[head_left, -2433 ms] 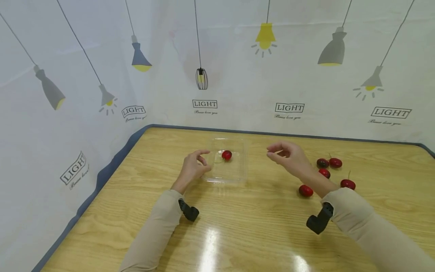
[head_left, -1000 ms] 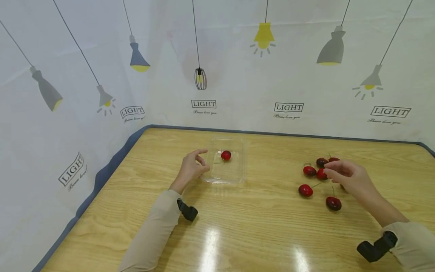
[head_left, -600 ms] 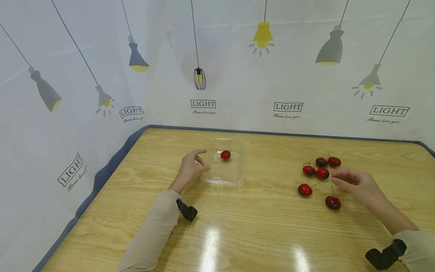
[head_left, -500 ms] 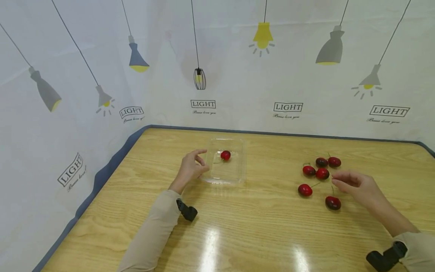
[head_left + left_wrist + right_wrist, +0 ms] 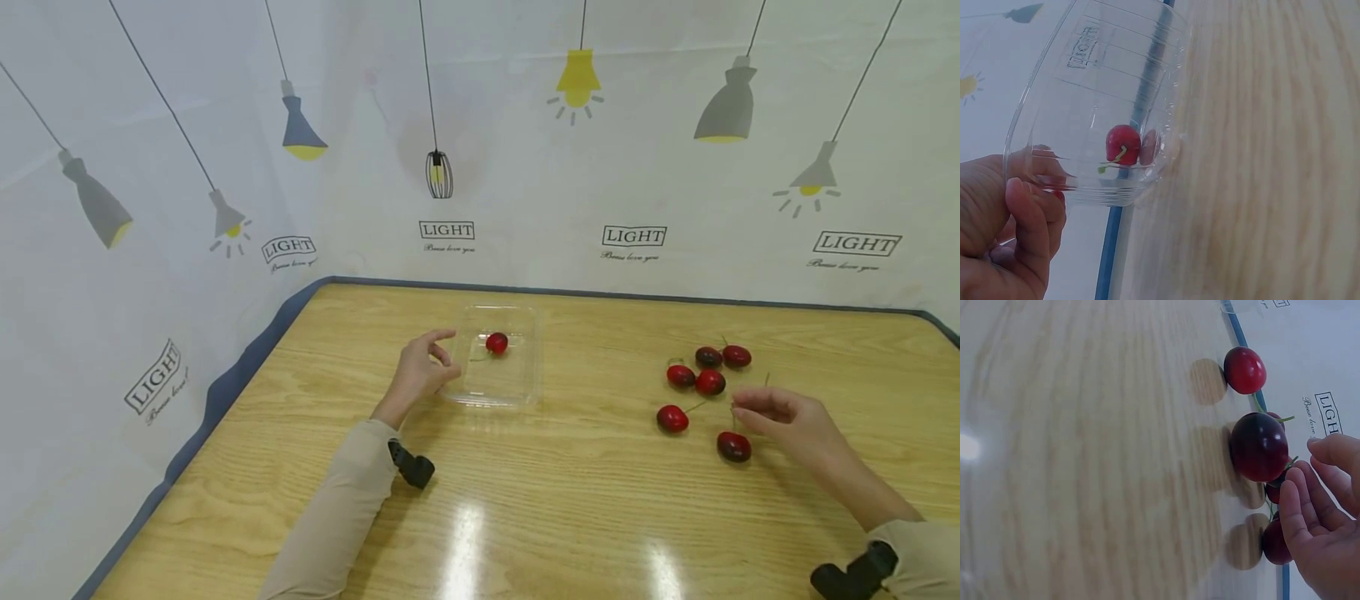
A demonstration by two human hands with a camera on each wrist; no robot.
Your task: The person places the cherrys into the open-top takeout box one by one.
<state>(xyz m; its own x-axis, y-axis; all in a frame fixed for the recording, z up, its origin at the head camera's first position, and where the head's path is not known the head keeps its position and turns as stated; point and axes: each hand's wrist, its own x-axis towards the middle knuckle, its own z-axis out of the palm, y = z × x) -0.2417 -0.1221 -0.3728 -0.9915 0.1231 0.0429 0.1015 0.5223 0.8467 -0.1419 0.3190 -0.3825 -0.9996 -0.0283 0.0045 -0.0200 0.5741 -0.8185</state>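
In the head view, my left hand (image 5: 422,372) pinches the left rim of a clear plastic box (image 5: 525,387). One red cherry (image 5: 1124,144) with a green stem lies inside that box. My right hand (image 5: 798,425) is among the loose cherries on the right, thumb and fingers loosely bent. Its fingertips are close to the stem of a dark cherry (image 5: 733,447); in the right wrist view they hold nothing. Other cherries lie to their left: a red cherry (image 5: 672,419), another red cherry (image 5: 709,382) and several more. A stem rises behind the right hand, its fruit hidden.
A wooden table (image 5: 555,508) carries everything. Behind it stands a white wall covering (image 5: 517,167) printed with lamps, with a blue strip (image 5: 600,292) along the table's back edge. Bare tabletop lies between the box and the cherries.
My right hand moved right from near the box to the loose cherries, drew back a little, then lowered slightly towards the front cherry's stem. My left hand stays at the box.
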